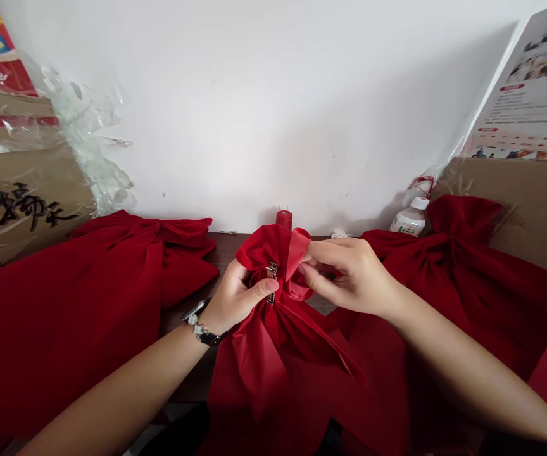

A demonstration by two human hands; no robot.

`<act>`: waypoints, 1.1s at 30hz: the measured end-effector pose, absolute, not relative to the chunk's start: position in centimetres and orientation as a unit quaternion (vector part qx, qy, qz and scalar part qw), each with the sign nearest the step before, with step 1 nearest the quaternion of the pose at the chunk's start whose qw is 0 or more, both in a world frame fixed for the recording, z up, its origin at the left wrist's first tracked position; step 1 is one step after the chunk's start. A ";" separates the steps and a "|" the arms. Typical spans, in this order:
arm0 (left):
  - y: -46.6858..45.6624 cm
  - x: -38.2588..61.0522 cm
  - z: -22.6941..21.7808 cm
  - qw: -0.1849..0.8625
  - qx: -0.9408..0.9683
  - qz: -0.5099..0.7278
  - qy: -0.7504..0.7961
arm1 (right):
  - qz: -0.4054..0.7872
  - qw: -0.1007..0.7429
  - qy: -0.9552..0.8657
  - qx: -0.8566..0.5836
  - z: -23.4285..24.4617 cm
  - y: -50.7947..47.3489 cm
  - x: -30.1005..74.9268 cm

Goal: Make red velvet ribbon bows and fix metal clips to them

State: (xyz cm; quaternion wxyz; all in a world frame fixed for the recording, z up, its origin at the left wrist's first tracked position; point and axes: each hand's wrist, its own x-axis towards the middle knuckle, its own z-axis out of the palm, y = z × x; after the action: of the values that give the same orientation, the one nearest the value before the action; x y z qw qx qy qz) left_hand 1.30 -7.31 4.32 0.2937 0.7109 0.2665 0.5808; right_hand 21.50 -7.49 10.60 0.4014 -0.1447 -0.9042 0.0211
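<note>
In front of me a long red cloth (302, 373) is gathered into a bow-like rosette (261, 244). My left hand (235, 294) is closed round the gathered middle, its thumb pressed beside a narrow metal clip (272, 272) with a beaded-looking edge. From the right, my right hand (354, 275) pinches a shiny red ribbon (297, 250) at the rosette's side. Some of its fingertips are hidden behind the ribbon folds. Cloth tails hang below both hands.
Red gathered cloths lie at left (88, 304) and right (463, 272). A red thread spool (283, 219) with needles stands behind the rosette. Against the white wall is a white-capped bottle (410, 217). Cardboard boxes (21, 183) flank the dark table (226, 248).
</note>
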 end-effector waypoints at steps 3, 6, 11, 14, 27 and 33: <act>-7.4 1.4 4.5 0.275 0.703 0.597 0.272 | 0.023 0.422 -0.894 -0.145 10.1 -7.6 21.0; -7.6 1.6 4.6 0.255 0.695 0.610 0.281 | 0.023 0.433 -0.889 -0.143 9.8 -7.7 20.7; -7.6 1.6 4.7 0.262 0.712 0.593 0.269 | 0.038 0.398 -0.907 -0.133 10.5 -7.5 21.4; -7.6 1.4 4.6 0.274 0.719 0.586 0.255 | 0.056 0.382 -0.915 -0.119 10.9 -7.0 21.9; -7.2 1.1 4.5 0.306 0.713 0.564 0.281 | 0.037 0.396 -0.907 -0.140 9.9 -6.6 21.2; -6.7 1.2 4.5 0.268 0.723 0.543 0.331 | 0.099 0.389 -0.892 -0.209 9.5 -6.2 20.6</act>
State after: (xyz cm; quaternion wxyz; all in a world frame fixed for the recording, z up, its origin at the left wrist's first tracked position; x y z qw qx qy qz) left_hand 1.25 -6.73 4.52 0.2683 0.7234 0.3309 0.5433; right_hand 20.56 -6.22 9.53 0.3888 -0.2090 -0.8918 0.0994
